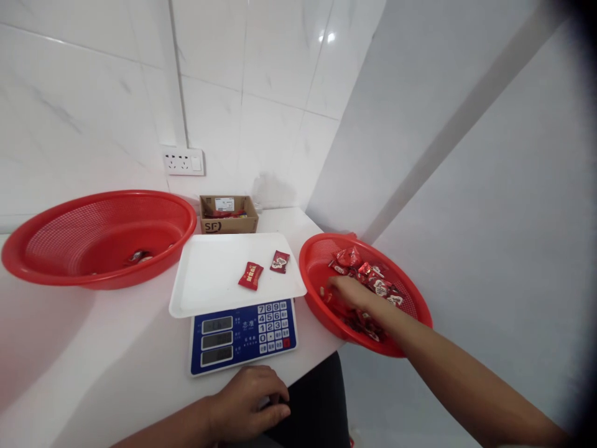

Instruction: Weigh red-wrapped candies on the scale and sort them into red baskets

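My right hand reaches down into the red plastic basket on the right, among wrapped candies in red wrappers. Its fingers are partly hidden there, so whether they grip a candy does not show. Loosely curled, my left hand rests by the table's front edge, thumb apart from the fingers and nothing visible in it. Just beyond it stands a blue digital scale with a white tray on top. Two red wrapped candies lie apart on that tray, one nearer the middle, the other farther right.
A larger red basket stands on the left with a few wrapped pieces inside. Behind the scale is a small cardboard box with packets in it. A tiled wall with a socket closes the back; a grey wall rises at right.
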Tool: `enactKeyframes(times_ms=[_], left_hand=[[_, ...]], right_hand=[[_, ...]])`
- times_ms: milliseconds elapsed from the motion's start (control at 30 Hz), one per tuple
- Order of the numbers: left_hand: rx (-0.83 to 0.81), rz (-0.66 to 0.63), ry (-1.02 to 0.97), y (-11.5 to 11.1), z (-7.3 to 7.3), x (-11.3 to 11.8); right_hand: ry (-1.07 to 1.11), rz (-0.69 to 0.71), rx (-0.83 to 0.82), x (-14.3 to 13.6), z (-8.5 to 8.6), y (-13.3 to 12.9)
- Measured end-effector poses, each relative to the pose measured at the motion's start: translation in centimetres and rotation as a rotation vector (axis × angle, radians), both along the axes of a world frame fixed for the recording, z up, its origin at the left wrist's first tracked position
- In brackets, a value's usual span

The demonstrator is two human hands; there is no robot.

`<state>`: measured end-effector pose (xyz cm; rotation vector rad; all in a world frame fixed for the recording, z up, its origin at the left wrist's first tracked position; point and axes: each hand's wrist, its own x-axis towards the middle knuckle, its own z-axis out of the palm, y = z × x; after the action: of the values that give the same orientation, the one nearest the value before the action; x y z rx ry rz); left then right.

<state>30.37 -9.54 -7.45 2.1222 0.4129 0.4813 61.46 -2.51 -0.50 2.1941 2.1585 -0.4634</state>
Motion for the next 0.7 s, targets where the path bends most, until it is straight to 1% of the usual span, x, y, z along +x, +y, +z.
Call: enactKeyframes(times_ms=[100, 200, 300, 400, 500, 633, 700], left_hand=[[-0.002, 0.001, -0.015, 0.0, -0.3, 0.0], [-0.004, 0.002, -0.015, 0.0, -0.4, 0.1], [-0.012, 0.001, 0.002, 0.1, -0.2, 0.1], [-0.034, 0.006, 0.015, 0.1, 0.0, 0.1], [-0.052, 0.028, 0.023, 0.1, 0.0, 0.1], [-0.058, 0.040, 0.022, 0.2, -0.3, 0.0], [-0.058, 0.038, 0.026, 0.2, -0.3, 0.1]], right_hand=[[0.056, -0.031, 0.093, 0.4, 1.5, 1.1], [0.155, -0.059, 0.193, -0.2, 3.4, 2.2], [0.297, -0.050, 0.241, -2.0, 5.2, 3.4], [0.433, 0.001, 0.211, -4.5, 6.3, 4.4], [0.514, 0.035, 0.167, -6.8, 6.1, 5.4], [0.548, -0.002, 0.211, -8.9, 4.8, 6.5], [0.546, -0.013, 0.208, -9.6, 4.3, 6.7]])
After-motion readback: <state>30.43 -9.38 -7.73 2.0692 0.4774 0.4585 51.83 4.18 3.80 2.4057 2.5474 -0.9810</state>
